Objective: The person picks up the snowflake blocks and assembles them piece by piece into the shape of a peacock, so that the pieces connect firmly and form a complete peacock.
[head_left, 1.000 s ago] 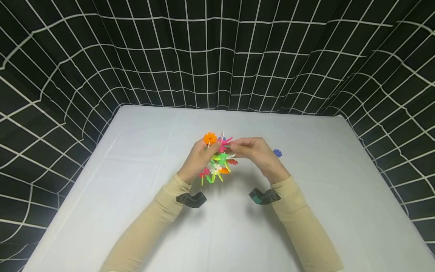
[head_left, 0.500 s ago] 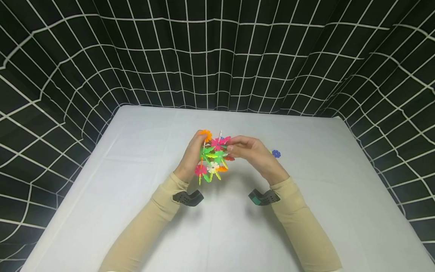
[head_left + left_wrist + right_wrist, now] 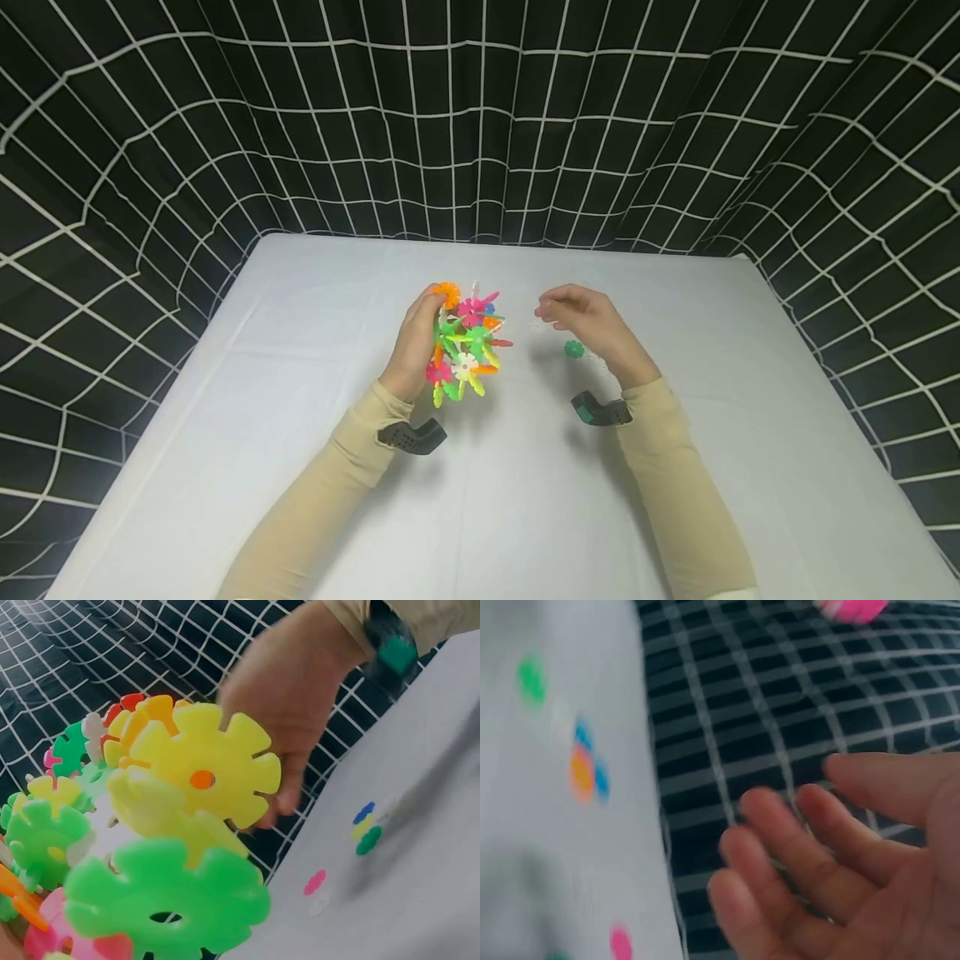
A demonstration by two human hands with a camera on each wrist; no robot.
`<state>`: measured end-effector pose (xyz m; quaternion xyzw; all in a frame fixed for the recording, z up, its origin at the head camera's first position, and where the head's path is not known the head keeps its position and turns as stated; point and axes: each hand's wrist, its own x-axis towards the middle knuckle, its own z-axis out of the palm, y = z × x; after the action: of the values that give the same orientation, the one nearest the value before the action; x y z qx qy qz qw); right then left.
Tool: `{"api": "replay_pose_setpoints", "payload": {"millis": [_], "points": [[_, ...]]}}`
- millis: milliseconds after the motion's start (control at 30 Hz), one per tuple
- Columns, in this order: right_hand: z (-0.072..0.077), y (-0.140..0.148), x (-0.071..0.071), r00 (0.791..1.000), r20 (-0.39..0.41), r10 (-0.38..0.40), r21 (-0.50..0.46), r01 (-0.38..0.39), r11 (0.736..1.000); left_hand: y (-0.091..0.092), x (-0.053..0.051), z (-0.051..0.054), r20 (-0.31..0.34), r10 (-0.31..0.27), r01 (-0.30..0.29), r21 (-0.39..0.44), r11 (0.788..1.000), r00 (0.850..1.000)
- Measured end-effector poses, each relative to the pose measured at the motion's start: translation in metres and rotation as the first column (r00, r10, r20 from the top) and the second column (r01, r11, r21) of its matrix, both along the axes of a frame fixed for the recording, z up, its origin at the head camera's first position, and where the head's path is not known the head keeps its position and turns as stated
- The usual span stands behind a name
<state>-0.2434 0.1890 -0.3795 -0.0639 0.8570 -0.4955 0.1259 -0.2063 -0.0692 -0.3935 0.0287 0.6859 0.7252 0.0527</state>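
Observation:
A cluster of joined flower-shaped plastic discs [image 3: 463,365], in green, pink, orange, yellow and white, is gripped by the left hand [image 3: 412,346] along its left side. Close up in the left wrist view, the cluster's yellow disc [image 3: 251,769] and green disc [image 3: 210,892] fill the foreground. The right hand [image 3: 596,329] is over the table to the right of the cluster, apart from it. Its fingers are relaxed and slightly bent in the right wrist view, with nothing between them, and the hand [image 3: 855,885] shows palm and fingertips.
On the white table [image 3: 480,517] a loose green disc [image 3: 573,349] lies beneath the right hand. Blue [image 3: 364,813], green [image 3: 369,840] and pink [image 3: 315,883] discs show in the left wrist view. A black curtain [image 3: 480,125] with white grid lines surrounds the table's back and sides.
The right hand has moved away from the cluster to the right and let go of it. The left hand has shifted slightly left with the cluster, its thumb no longer lying across the front.

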Motion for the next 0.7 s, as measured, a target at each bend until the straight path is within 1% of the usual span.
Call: {"api": "replay_pose_setpoints", "payload": {"millis": [33,67,133,167,267,333,400,467,567,600,633,700], "points": [[-0.002,0.003,-0.003,1.0,-0.011,-0.006,0.068,0.007,0.998,0.0,-0.001,0.0,-0.008,-0.009,0.009,0.006,1.0,1.0],[-0.005,0.006,-0.005,1.0,-0.021,-0.002,0.133,0.005,0.991,0.0,-0.001,-0.001,-0.003,-0.011,0.011,0.007,1.0,1.0],[-0.009,0.012,-0.009,1.0,-0.029,0.013,0.253,-0.005,0.967,0.001,-0.001,-0.001,0.005,-0.008,0.008,0.006,1.0,1.0],[-0.011,0.015,-0.01,0.999,-0.031,0.027,0.298,-0.017,0.955,0.001,-0.001,-0.001,0.011,-0.004,0.004,0.001,1.0,1.0],[-0.017,0.022,-0.014,0.997,-0.028,0.078,0.374,-0.062,0.925,0.0,-0.001,-0.001,0.021,0.005,-0.005,-0.008,1.0,1.0],[-0.023,0.027,-0.016,0.993,-0.019,0.116,0.427,-0.097,0.899,-0.001,-0.001,-0.002,0.014,0.001,-0.001,-0.012,1.0,1.0],[-0.028,0.029,-0.018,0.987,-0.001,0.158,0.489,-0.137,0.861,-0.001,-0.001,-0.002,0.007,-0.017,0.017,-0.001,1.0,1.0],[-0.032,0.031,-0.019,0.98,0.018,0.197,0.564,-0.172,0.808,-0.001,-0.001,-0.003,0.01,-0.027,0.027,-0.005,1.0,1.0],[-0.035,0.031,-0.018,0.975,0.047,0.218,0.653,-0.196,0.732,-0.001,-0.001,-0.003,0.018,-0.034,0.034,-0.007,0.999,0.999],[-0.035,0.031,-0.017,0.974,0.054,0.218,0.676,-0.197,0.71,-0.001,-0.001,-0.003,0.019,-0.036,0.036,-0.008,0.999,0.999],[-0.036,0.031,-0.017,0.975,0.061,0.214,0.691,-0.196,0.696,-0.001,-0.001,-0.003,0.022,-0.032,0.032,-0.017,0.999,0.999],[-0.036,0.031,-0.016,0.977,0.073,0.198,0.701,-0.192,0.687,0.0,-0.001,-0.003,0.024,-0.038,0.038,-0.017,0.999,0.999]]}}
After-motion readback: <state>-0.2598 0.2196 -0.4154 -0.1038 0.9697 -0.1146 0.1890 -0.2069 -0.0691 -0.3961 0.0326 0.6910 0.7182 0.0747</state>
